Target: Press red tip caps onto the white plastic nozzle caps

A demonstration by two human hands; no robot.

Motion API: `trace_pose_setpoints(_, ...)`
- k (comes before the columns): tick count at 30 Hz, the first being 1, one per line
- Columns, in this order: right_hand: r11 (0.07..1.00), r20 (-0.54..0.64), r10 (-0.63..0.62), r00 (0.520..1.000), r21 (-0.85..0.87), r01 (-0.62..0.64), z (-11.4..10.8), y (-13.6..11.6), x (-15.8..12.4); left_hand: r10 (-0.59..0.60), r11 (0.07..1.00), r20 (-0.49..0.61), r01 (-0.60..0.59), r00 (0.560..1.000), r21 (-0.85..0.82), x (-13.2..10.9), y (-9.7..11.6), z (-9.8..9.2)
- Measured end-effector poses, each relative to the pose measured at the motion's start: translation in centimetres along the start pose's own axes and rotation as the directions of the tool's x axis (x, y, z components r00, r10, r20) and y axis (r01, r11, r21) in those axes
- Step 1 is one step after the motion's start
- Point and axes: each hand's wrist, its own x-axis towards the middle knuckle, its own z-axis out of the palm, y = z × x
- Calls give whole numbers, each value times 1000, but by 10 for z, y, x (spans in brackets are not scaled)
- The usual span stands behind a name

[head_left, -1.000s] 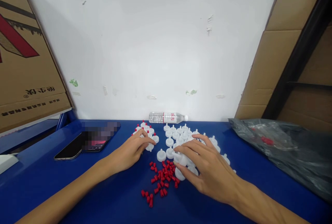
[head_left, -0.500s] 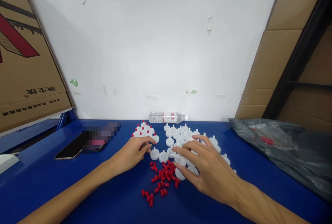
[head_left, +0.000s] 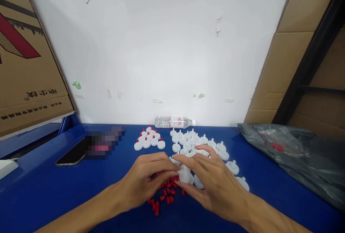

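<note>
Head view: the left hand (head_left: 144,177) has left the red-tipped lids (head_left: 154,142) and come over the loose red caps (head_left: 168,191), meeting the right hand (head_left: 215,181), whose grip grasps a white plastic lid (head_left: 184,174) just right of those caps. Both now seem occupied with one lid; whether the left grip pinches anything, I cannot tell.

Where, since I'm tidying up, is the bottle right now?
In the head view, the bottle lies on its side near the middle of the table's far edge, by the wall, just beyond the white lids.
</note>
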Motion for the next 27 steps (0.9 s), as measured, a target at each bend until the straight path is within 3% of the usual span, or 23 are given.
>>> trace_pose_setpoints(3,1000,-17,6,1000,2,-6,-3,-1,0,-25,999,-79,28,997,38,2,-1,-6)
trace_pose_setpoints(7,1000,-48,23,999,-9,-23,-8,1,1,-74,932,-170,129,983,340,6,-19,-32)
trace_pose_setpoints(9,999,-34,32,999,-18,-32,-8,2,1,-123,842,-55,134,991,522,6,-33,-43)
trace_pose_setpoints(11,999,-6,40,999,-19,-40,-7,3,1,-249,775,91,142,964,616,4,-44,-48)
trace_pose_setpoints(15,999,16,36,999,-8,-35,-6,3,0,-304,778,202,120,931,617,2,-52,-48)
trace_pose_setpoints(18,1000,10,30,1000,-4,-30,-7,3,0,-381,687,123,191,916,701,3,-51,-50)
trace_pose_setpoints(23,1000,-3,4,1000,4,-4,-7,2,3,-525,425,-120,382,843,821,2,-61,-60)
trace_pose_setpoints(27,1000,2,6,1000,9,-6,-6,3,3,-613,339,-139,417,778,843,-2,-72,-61)
